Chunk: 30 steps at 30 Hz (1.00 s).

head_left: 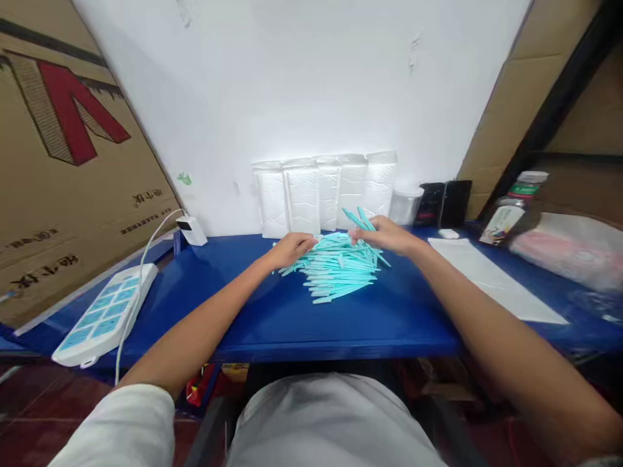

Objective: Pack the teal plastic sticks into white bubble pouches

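A heap of thin turquoise plastic sticks [338,272], each with a slightly wider end, lies on the blue table. My right hand [382,235] is closed around several of these sticks, which poke out above its fingers at the heap's right side. At the upper left of the heap, my left hand [293,249] rests with its fingers curled together, touching the sticks. What lies under its fingertips is hidden.
Several white padded packets [302,198] lean on the wall behind the heap. A clear jar [405,205] and black boxes stand beside them. A power strip [107,314] lies left; a white sheet [491,279], a bottle [513,204] and a plastic bag [574,250] are right.
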{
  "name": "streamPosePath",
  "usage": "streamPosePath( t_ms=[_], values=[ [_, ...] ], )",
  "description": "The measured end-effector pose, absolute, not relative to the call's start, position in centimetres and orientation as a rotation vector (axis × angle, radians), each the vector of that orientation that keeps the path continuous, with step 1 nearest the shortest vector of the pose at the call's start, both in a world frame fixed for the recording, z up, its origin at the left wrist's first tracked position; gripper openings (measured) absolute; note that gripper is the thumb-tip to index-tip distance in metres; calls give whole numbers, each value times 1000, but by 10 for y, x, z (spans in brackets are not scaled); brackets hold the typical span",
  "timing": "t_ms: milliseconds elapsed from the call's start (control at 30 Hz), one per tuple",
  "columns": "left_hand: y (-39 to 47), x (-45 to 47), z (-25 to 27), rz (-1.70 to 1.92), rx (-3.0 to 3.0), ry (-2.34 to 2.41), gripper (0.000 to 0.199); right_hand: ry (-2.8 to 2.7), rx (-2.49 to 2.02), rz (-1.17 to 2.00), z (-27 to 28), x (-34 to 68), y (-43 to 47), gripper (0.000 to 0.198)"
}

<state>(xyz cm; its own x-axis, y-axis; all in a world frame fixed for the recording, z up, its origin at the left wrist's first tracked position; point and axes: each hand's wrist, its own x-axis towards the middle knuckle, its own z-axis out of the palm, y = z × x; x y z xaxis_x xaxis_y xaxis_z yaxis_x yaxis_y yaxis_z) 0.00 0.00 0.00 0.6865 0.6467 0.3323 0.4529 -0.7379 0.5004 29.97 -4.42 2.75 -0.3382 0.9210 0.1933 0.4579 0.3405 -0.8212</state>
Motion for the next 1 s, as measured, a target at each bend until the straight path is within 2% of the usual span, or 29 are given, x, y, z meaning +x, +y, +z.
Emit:
streamPosePath(
  t_ms=[400,700,833,900,1000],
  values=[
    [-17,7,4,662,2567,790,48,-2149,-1086,869,17,288,-46,51],
    [-24,13,6,829,2480,879,48,-2135,-1148,704,14,282,-44,65],
    [-11,6,3,1083,1826,1018,40,-2060,-1290,406,1,291,-27,71],
    [-4,2,3,1145,1430,1031,38,-1997,-1375,319,-2,297,-21,67],
    [6,-3,6,1126,1162,1038,35,-1966,-1396,287,-2,300,-20,57]
  ],
)
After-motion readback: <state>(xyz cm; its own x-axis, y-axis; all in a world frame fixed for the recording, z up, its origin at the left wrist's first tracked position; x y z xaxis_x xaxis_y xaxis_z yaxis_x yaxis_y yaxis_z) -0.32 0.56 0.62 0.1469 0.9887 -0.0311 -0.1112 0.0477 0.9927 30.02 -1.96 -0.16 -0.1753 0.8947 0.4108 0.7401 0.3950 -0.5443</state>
